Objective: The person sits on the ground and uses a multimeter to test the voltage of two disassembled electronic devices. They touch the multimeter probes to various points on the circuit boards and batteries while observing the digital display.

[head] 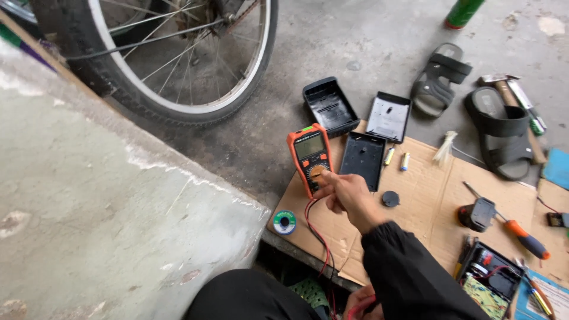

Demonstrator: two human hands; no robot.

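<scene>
Right hand pinches one multimeter dial; two batteries; left hand unclear.

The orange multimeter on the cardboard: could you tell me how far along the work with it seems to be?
Already done: a black casing lies in separate parts, the tray and flat cover, with two small batteries out on the cardboard. In hand: the right hand fingers the dial of the multimeter, its red and black leads trailing down toward the left hand. Left: the open circuit board box and screwdriver lie untouched.
</scene>
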